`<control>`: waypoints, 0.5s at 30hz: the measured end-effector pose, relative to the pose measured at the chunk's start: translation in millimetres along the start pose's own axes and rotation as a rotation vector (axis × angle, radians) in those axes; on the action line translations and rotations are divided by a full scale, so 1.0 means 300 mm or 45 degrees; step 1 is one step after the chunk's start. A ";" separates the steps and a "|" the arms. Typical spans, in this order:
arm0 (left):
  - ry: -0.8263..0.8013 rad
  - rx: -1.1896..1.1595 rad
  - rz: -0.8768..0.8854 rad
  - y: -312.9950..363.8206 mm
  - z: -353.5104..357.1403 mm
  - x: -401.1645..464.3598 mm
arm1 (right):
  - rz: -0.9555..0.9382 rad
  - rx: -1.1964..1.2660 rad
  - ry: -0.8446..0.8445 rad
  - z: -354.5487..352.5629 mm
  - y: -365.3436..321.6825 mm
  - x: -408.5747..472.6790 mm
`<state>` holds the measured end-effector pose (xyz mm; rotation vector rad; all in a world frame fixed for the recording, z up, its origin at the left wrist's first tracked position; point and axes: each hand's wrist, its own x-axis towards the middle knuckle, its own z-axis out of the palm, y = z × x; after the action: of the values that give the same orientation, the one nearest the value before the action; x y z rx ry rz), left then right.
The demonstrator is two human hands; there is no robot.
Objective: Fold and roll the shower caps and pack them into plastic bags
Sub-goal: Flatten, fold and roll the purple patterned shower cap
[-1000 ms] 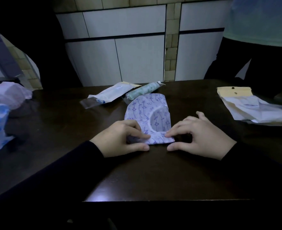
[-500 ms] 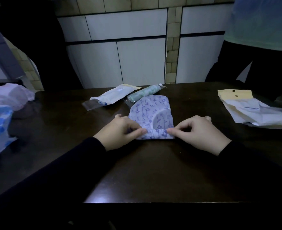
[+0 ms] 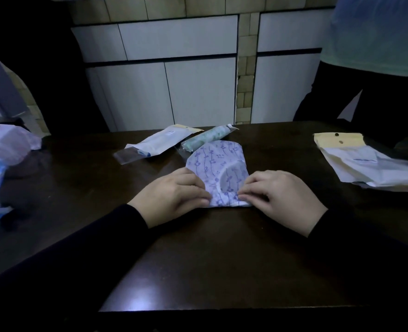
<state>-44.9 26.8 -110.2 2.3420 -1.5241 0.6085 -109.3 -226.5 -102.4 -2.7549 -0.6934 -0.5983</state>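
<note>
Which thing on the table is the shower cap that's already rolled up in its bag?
Look at the far middle of the dark table, just beyond the flat purple-patterned cap under the hands. The rolled cap is a slim green tube inside clear plastic. The white packet beside it is flat.

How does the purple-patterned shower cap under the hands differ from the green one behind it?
The purple-patterned shower cap lies flat and folded, unbagged; the green shower cap is rolled into a narrow tube inside a clear plastic bag. The left hand and right hand pinch the purple cap's near edge; nothing touches the green one. Both rest on the dark table.
</note>
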 end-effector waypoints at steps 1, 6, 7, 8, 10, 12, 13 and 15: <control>-0.041 -0.010 0.000 -0.005 -0.005 -0.003 | -0.027 -0.027 -0.011 0.001 0.005 -0.002; -0.102 -0.297 -0.232 -0.010 -0.006 -0.010 | 0.050 -0.026 -0.197 -0.016 0.022 -0.007; -0.112 -0.356 -0.272 -0.011 -0.008 -0.006 | 0.075 0.001 -0.215 -0.018 0.024 -0.006; -0.119 -0.405 -0.301 -0.013 -0.009 -0.001 | 0.120 0.053 -0.220 -0.020 0.027 -0.004; -0.127 -0.457 -0.342 -0.016 -0.012 0.011 | 0.202 0.154 -0.216 -0.022 0.031 -0.001; -0.121 -0.447 -0.339 -0.017 -0.011 0.017 | 0.193 0.151 -0.205 -0.021 0.035 -0.003; -0.112 -0.428 -0.325 -0.013 -0.011 0.018 | 0.171 0.128 -0.192 -0.022 0.034 -0.005; -0.093 -0.385 -0.296 -0.009 -0.015 0.015 | 0.132 0.085 -0.170 -0.026 0.027 -0.013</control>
<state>-41.5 26.3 -104.2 2.2787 -1.2450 0.2208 -110.8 -237.5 -98.3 -2.7666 -0.5825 -0.3657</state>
